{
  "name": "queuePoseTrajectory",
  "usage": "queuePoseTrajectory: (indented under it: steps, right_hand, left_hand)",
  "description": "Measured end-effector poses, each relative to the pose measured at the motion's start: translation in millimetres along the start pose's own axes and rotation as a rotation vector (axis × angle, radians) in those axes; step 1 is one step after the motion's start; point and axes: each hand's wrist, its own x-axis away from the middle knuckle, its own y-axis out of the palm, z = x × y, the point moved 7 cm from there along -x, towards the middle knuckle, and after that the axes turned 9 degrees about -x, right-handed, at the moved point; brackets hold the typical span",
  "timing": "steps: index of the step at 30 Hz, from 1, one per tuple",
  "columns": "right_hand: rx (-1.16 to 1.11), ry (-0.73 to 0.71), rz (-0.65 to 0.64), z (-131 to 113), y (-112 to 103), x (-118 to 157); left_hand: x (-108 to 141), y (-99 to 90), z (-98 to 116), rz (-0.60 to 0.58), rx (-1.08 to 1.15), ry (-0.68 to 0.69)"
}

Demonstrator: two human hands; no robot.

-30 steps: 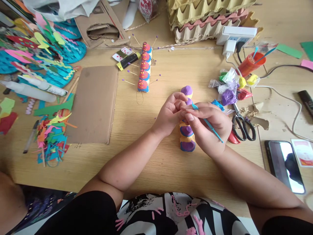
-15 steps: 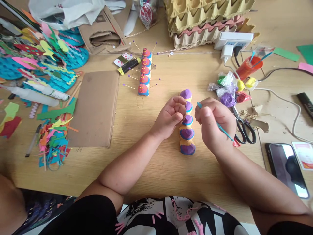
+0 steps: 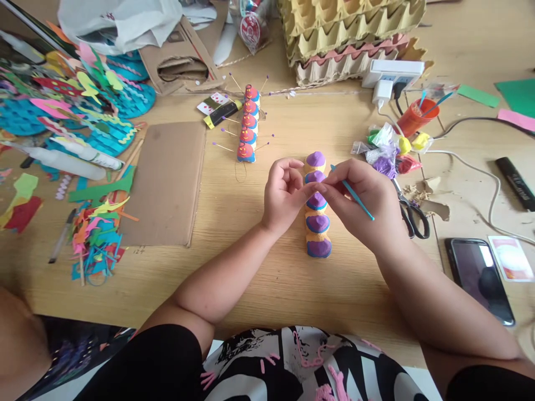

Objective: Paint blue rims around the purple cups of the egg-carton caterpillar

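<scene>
Bumpy strip (image 3: 318,236), purple domes (image 3: 317,223), slim tool (image 3: 358,200)

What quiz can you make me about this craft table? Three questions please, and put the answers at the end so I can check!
1. Which hand holds the thin blue stick, left or right?
2. True or false: the scissors are standing in the orange cup.
3. Pick one: how many purple bumps can you see in the row by the hands?
A) three
B) five
C) eight

Key:
1. The right hand.
2. False. The scissors lie on the table; blue sticks poke out of the cup.
3. B, five.
</scene>
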Motion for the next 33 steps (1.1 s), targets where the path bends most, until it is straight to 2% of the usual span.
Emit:
queuePoseTrajectory:
  steps: [4, 7, 14, 16, 18, 20, 22, 23, 24, 26, 27, 31, 33]
  right_hand:
    - [0.08, 0.09, -0.108, 0, -1, -5]
    - [0.114, 0.177, -0.211, 5, -3, -9]
    - [0.244, 0.236, -0.308, 13, -10, -13]
    - [0.184, 0.244, -0.322, 15, -7, -11]
    - [0.017, 0.264, -0.311, 18, -2, -6]
    - [-0.176, 0.267, -0.252, 24, 1, 1]
    - [-0.217, 0.276, -0.2, 35, -1, 11]
    - [-0.164, 0.272, -0.146, 41, -7, 16]
    - [-0.069, 0.26, -0.082, 47, -15, 21]
    - [0.213, 0.235, 0.004, 56, -34, 29]
    - [0.366, 0.209, -0.015, 58, -40, 32]
    - [0.873, 0.146, -0.272, 62, -41, 37]
    - [1.004, 0.174, -0.268, 58, -41, 35]
  left_hand:
    - [0, 0.0, -3, 0.014, -0.042, 0.044]
    - [1, 3.1, -8, -0.018, -0.053, 0.021]
    - [1, 7.4, -17, -0.102, -0.161, -0.019]
    - [1, 9.9, -17, -0.11, -0.126, -0.067]
    - [1, 11.9, -17, -0.099, -0.047, -0.155]
    - [1, 12.2, -18, -0.078, 0.045, -0.243]
    - [-3, 8.7, -18, -0.049, 0.076, -0.274]
    - [-5, 4.5, -20, -0.017, 0.065, -0.282]
    - [-7, -3.9, -22, 0.063, 0.014, -0.28]
    - [-12, -17.6, -25, 0.171, -0.14, -0.248]
    - [-13, -21.7, -27, 0.193, -0.218, -0.218]
    - [-15, -27.2, -32, 0.173, -0.476, -0.121]
    - [-14, -26.8, -28, 0.155, -0.585, -0.021]
